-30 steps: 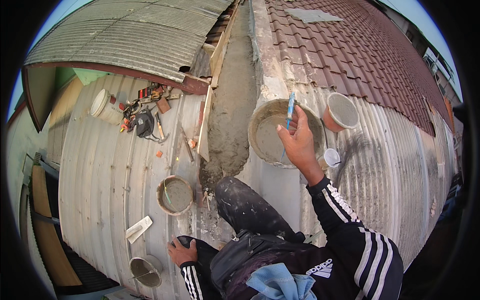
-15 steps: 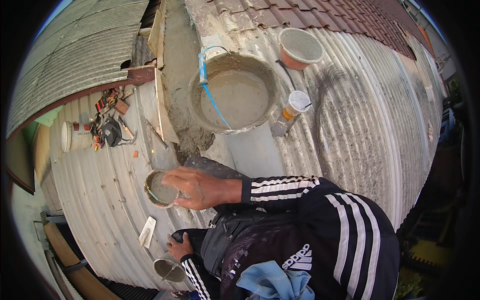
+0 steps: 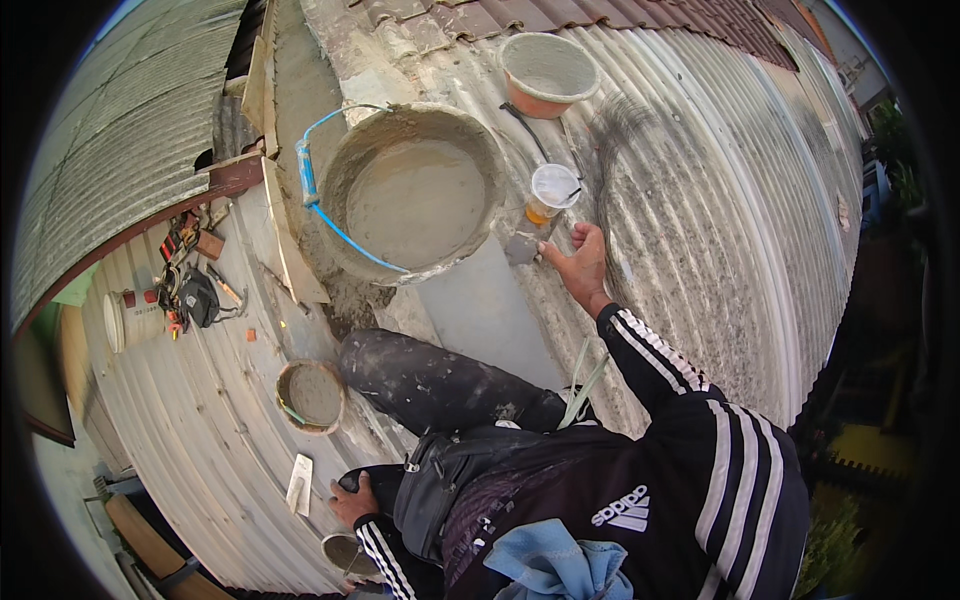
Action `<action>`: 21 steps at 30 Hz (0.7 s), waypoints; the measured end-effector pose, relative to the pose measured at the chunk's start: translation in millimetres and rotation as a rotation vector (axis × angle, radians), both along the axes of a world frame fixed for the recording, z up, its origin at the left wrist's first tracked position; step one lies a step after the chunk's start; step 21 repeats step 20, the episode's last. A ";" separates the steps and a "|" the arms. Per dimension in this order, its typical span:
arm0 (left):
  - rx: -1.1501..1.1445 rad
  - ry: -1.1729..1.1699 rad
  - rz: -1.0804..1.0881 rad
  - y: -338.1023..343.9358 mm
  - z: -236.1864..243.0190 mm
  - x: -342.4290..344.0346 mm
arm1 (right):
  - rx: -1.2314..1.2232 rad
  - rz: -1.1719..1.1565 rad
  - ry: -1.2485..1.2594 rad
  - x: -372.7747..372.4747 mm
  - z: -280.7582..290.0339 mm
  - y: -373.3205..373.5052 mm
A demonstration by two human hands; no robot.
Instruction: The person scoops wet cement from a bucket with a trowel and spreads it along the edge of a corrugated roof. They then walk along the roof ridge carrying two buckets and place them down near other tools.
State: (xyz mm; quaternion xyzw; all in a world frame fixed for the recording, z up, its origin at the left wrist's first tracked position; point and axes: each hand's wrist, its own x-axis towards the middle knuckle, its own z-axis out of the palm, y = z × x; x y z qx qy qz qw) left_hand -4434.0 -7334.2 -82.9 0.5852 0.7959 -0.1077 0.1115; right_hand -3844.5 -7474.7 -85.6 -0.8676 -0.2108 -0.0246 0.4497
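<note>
From up here I read the work as mortar work on a corrugated grey metal roof [image 3: 720, 250], and the step in hand looks like a reach for a tool. My right hand [image 3: 578, 262] is stretched out flat over the sheeting. Its thumb and fingertips are up against a small grey mortar-caked piece, perhaps a trowel blade [image 3: 520, 248]. That piece lies on the roof between the hand and the large round mortar-filled tub with a blue hose handle [image 3: 470, 125]. A clear plastic cup with orange liquid at the bottom [image 3: 552, 192] stands just beyond it. The fingers lie fairly close together, but I cannot tell whether they have closed on the grey piece or only touch it.

My left hand [image 3: 350, 500] is down low by my dark trouser leg. Its fingers look curled, and I cannot tell whether they hold anything. A flat white tool [image 3: 299, 483] lies just beside it, and the small round bucket of grey mortar [image 3: 283, 385] stands a little farther up the roof.

As I judge it, the next move calls for a firm pinch on the grey piece. It should be lifted without nudging the cup, which stands very near on sloping, ribbed metal. A terracotta-coloured bowl [image 3: 512, 80] stands well beyond the tub.
</note>
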 end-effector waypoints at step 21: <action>-0.119 -0.082 0.111 12.6 14.8 5.3 | 0.358 0.189 -0.105 60.5 74.8 54.7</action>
